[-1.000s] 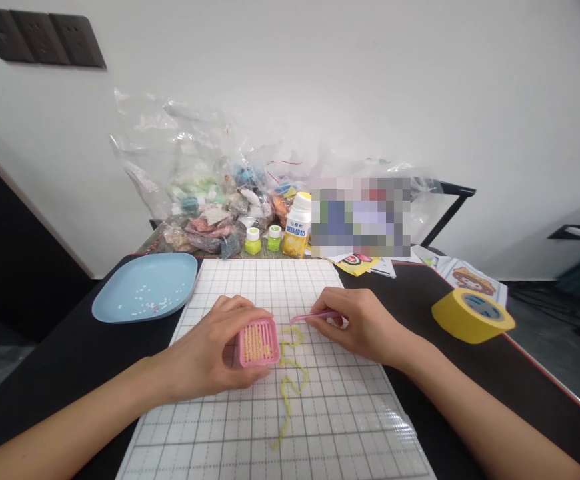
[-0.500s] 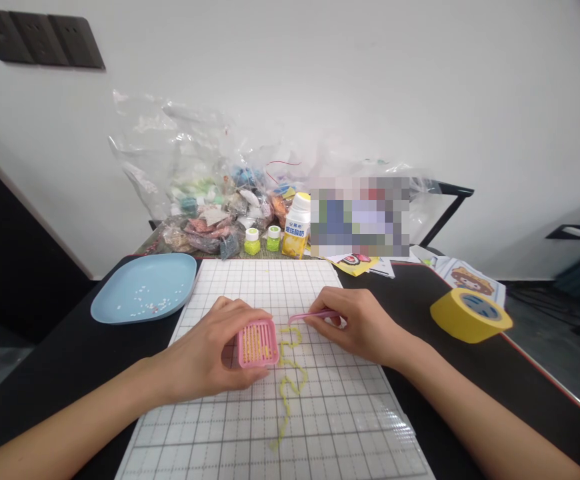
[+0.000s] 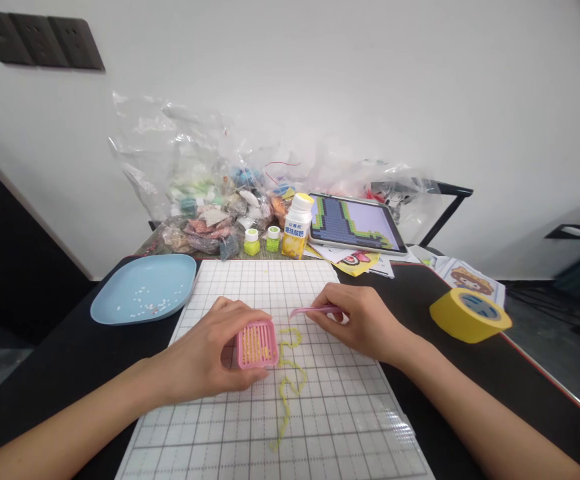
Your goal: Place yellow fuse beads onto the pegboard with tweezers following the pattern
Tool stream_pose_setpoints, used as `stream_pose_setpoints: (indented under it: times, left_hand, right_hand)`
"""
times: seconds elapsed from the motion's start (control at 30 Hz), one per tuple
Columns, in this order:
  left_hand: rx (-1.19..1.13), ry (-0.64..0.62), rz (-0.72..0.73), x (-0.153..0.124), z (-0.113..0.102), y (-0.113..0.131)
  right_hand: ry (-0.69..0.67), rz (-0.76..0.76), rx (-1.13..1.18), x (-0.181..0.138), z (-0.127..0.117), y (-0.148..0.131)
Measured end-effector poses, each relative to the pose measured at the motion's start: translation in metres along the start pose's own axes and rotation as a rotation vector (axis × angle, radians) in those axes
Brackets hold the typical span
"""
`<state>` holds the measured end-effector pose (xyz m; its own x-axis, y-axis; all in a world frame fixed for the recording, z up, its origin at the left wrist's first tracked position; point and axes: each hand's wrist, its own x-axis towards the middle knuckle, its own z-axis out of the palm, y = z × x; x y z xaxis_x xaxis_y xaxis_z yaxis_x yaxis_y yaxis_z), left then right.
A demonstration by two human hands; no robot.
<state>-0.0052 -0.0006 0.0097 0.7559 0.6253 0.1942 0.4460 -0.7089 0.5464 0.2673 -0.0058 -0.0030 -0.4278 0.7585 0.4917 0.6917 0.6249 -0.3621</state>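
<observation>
L hand (image 3: 205,353) keeps its grip round the pink tray (image 3: 259,366), prob. light, stiff & best held by its sides; R hand (image 3: 363,321) pinches a thin pink tool (image 3: 320,309).

Seen from the head (forward, downward)

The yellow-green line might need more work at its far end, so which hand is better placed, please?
Probably the right: the right hand holds a pink tool with its tip near that end of the yellow-green line, while the left hand grips the pink slotted tray.
</observation>
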Motion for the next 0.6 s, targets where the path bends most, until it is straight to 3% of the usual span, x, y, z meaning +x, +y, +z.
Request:
stream_pose_setpoints:
  times: [0.6]
  left_hand:
    - [-0.001, 0.005, 0.009, 0.0005, 0.0001, 0.0013]
  right_hand:
    - [-0.062, 0.013, 0.04, 0.0, 0.0032, -0.004]
